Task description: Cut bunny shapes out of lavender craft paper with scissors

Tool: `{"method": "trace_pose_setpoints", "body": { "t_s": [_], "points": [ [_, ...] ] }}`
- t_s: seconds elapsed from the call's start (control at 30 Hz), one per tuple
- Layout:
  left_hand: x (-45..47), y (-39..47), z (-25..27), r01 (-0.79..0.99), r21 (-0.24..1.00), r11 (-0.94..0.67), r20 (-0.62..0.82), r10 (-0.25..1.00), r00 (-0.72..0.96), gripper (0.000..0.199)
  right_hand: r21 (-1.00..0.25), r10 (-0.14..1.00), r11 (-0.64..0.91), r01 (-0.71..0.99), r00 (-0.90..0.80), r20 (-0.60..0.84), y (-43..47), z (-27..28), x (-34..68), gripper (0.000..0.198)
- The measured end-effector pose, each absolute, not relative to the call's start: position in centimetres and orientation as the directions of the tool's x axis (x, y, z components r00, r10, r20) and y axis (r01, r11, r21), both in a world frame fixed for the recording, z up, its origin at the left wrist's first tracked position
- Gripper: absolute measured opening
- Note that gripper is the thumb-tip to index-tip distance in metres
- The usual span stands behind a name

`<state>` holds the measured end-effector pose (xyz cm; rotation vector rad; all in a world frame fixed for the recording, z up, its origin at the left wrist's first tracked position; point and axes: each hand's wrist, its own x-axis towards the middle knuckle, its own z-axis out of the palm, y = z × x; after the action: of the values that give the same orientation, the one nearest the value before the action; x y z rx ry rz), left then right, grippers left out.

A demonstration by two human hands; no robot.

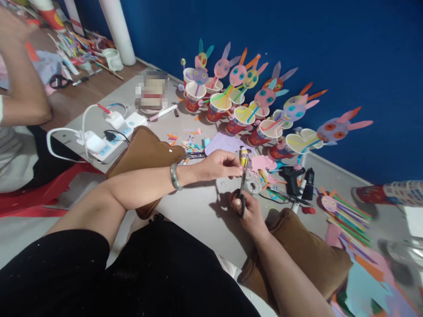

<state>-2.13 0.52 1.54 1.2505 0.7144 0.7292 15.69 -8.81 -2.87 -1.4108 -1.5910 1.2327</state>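
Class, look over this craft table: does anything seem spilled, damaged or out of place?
Yes, mildly: small multicoloured paper scraps lie strewn across the grey table beyond the left hand, beside a purple paper sheet. They look untidy because they are scattered rather than gathered together. No liquid spill or breakage is evident.

Left hand (220,166) pinches, right hand (250,212) curls below.

Pretty decent indoor light, tbh. Left hand (221,166) and right hand (250,212) throw soft shadows leftward onto the grey table (194,202), so it's coming from the right somewhere. White glare at the right edge, blue wall (297,35) looks darkish. Wide-angle stretch smears the cup stack (393,193), other person's arm (24,90) is blurry, and a pixelated block (152,90) hides one spot.
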Motion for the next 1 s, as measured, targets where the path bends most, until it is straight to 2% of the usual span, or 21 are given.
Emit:
{"method": "trace_pose_setpoints", "body": {
  "t_s": [1.0],
  "points": [
    [-2.05,0.64,1.36,-0.1,0.986,0.131,-0.051,0.818,0.572,0.014,-0.937,0.975,-0.064,0.344,-0.178,-0.132,-8.84,-2.51,15.51,0.062]
  ]
}}
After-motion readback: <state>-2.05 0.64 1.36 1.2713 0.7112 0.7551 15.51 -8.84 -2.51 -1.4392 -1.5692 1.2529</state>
